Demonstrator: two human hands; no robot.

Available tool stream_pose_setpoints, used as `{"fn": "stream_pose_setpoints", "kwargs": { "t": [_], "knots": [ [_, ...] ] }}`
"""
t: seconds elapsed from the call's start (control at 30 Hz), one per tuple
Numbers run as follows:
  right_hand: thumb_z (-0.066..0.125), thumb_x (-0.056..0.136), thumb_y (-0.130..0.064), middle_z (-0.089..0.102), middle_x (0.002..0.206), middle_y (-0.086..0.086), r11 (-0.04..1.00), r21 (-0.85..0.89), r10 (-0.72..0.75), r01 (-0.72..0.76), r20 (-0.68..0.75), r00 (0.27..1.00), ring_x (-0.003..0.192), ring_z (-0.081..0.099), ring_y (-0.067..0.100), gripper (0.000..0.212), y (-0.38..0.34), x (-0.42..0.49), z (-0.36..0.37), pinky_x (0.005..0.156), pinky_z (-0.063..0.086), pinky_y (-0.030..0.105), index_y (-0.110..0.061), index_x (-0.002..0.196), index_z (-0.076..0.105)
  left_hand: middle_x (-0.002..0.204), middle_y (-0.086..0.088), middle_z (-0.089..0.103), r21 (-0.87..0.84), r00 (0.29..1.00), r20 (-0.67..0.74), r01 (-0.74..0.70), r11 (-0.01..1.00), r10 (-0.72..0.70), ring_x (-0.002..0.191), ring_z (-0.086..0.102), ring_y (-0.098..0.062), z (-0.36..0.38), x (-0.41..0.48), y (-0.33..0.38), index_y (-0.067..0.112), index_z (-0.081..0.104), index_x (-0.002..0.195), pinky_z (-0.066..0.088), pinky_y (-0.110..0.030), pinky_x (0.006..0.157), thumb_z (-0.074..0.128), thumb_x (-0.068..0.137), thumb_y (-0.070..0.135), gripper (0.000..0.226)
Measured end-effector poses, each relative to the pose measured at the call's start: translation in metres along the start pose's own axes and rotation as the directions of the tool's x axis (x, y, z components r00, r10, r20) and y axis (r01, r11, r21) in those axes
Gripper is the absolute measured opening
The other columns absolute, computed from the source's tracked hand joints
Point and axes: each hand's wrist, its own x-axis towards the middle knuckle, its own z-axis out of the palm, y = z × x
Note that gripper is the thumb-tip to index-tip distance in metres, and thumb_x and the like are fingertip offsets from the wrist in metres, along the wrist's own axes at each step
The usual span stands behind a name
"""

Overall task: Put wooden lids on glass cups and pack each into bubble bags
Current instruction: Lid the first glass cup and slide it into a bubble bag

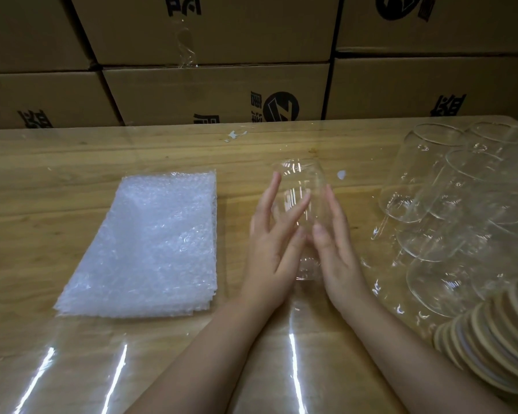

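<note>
Both our hands press one clear glass cup (pixel 302 186) between straight fingers, our left hand (pixel 269 246) on one side, our right hand (pixel 338 255) on the other, neither curled round it. So loose a clamp on smooth glass could let it slip onto the wooden table (pixel 72 174). Round wooden lids (pixel 497 339) lie right of our right hand, white bubble bags (pixel 150 249) left of our left.

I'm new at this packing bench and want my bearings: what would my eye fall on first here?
In the middle, a glass cup is held between the straight fingers of the left hand and right hand. A stack of bubble bags lies to its left on the table, while more glass cups and a fanned row of wooden lids crowd the right edge.
</note>
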Motion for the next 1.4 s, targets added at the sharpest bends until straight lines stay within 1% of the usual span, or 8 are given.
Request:
{"fn": "stream_pose_setpoints", "kwargs": {
  "t": [0.17, 0.3, 0.5, 0.7, 0.8, 0.97, 1.1, 1.4],
  "knots": [
    [0.047, 0.083, -0.055, 0.047, 0.143, -0.009, 0.945, 0.248, 0.223, -0.212, -0.015, 0.975, 0.118, 0.059, 0.014, 0.055, 0.003, 0.003, -0.006, 0.084, 0.052, 0.022, -0.053, 0.134, 0.029, 0.158, -0.010, 0.019, 0.057, 0.998, -0.007, -0.057, 0.997, 0.057, 0.145, 0.023, -0.025, 0.003, -0.004, -0.003, 0.021, 0.047, 0.139, 0.026, -0.049, 0.115, 0.049, 0.094, 0.021, 0.045],
    [0.057, 0.081, -0.046, 0.057, 0.128, 0.004, 0.931, 0.260, 0.276, -0.257, -0.039, 0.960, 0.104, 0.065, 0.016, 0.072, 0.010, 0.005, -0.004, 0.079, 0.054, 0.029, -0.028, 0.145, 0.031, 0.158, 0.003, 0.014, -0.197, 0.984, 0.069, 0.174, 0.965, -0.164, 0.139, 0.036, -0.011, 0.000, 0.001, 0.000, 0.032, 0.026, 0.145, 0.040, -0.036, 0.108, 0.053, 0.092, 0.028, 0.060],
    [0.055, 0.080, -0.037, 0.054, 0.117, 0.015, 0.920, 0.270, 0.295, -0.284, 0.002, 0.956, 0.085, 0.059, 0.019, 0.054, 0.003, 0.005, -0.005, 0.068, 0.052, 0.031, -0.041, 0.131, 0.040, 0.150, 0.006, 0.041, -0.593, 0.800, 0.287, 0.580, 0.558, -0.527, 0.112, 0.061, -0.001, -0.012, 0.011, -0.004, 0.039, 0.024, 0.146, 0.053, -0.016, 0.076, 0.055, 0.086, 0.039, 0.067],
    [0.068, 0.066, -0.045, 0.052, 0.130, 0.002, 0.917, 0.244, 0.289, -0.315, 0.137, 0.947, 0.089, 0.070, 0.015, 0.092, 0.001, 0.004, -0.004, 0.067, 0.054, 0.023, -0.042, 0.141, 0.014, 0.149, 0.004, 0.042, -0.566, 0.821, 0.297, 0.562, 0.603, -0.487, 0.126, 0.053, -0.010, -0.006, 0.010, -0.004, 0.051, 0.019, 0.134, 0.050, -0.025, 0.095, 0.051, 0.081, 0.035, 0.064],
    [0.066, 0.068, -0.046, 0.061, 0.121, 0.007, 0.862, 0.379, 0.303, -0.336, 0.144, 0.942, 0.083, 0.070, 0.025, 0.083, -0.001, 0.005, -0.008, 0.062, 0.055, 0.028, -0.038, 0.143, 0.029, 0.111, 0.007, 0.071, -0.657, 0.819, 0.342, 0.559, 0.506, -0.461, 0.104, 0.067, -0.017, -0.008, 0.010, -0.007, 0.045, 0.017, 0.140, 0.055, -0.037, 0.087, 0.054, 0.083, 0.028, 0.071],
    [0.063, 0.073, -0.055, 0.069, 0.106, 0.013, 0.763, 0.503, 0.291, -0.406, 0.293, 0.911, 0.063, 0.066, 0.022, 0.049, -0.001, 0.006, -0.014, 0.050, 0.050, 0.023, -0.043, 0.120, 0.059, 0.120, -0.012, 0.063, -0.727, 0.698, 0.495, 0.659, 0.194, -0.517, 0.101, 0.063, -0.030, -0.012, 0.014, 0.000, 0.012, 0.037, 0.144, 0.056, -0.043, 0.078, 0.083, 0.052, 0.050, 0.110],
    [0.048, 0.078, -0.059, 0.072, 0.100, 0.007, 0.873, 0.283, 0.325, -0.396, 0.267, 0.907, 0.058, 0.065, 0.018, 0.053, 0.001, 0.002, -0.005, 0.049, 0.050, 0.025, -0.043, 0.129, 0.047, 0.103, -0.008, 0.070, -0.802, 0.740, 0.370, 0.559, 0.209, -0.562, 0.096, 0.067, -0.024, -0.014, 0.013, -0.008, 0.017, 0.070, 0.110, 0.055, -0.037, 0.079, 0.070, 0.065, 0.055, 0.058],
    [0.063, 0.069, -0.052, 0.051, 0.125, -0.023, 0.985, 0.028, 0.166, -0.171, 0.121, 0.979, 0.099, 0.064, 0.013, 0.067, -0.003, -0.007, 0.003, 0.072, 0.051, 0.025, -0.055, 0.129, 0.034, 0.106, -0.008, 0.068, -0.741, 0.785, -0.037, 0.394, 0.544, -0.619, 0.087, 0.070, -0.022, -0.007, 0.013, -0.018, 0.028, 0.034, 0.138, 0.056, -0.033, 0.074, 0.064, 0.068, 0.055, 0.081]
  ]
}}
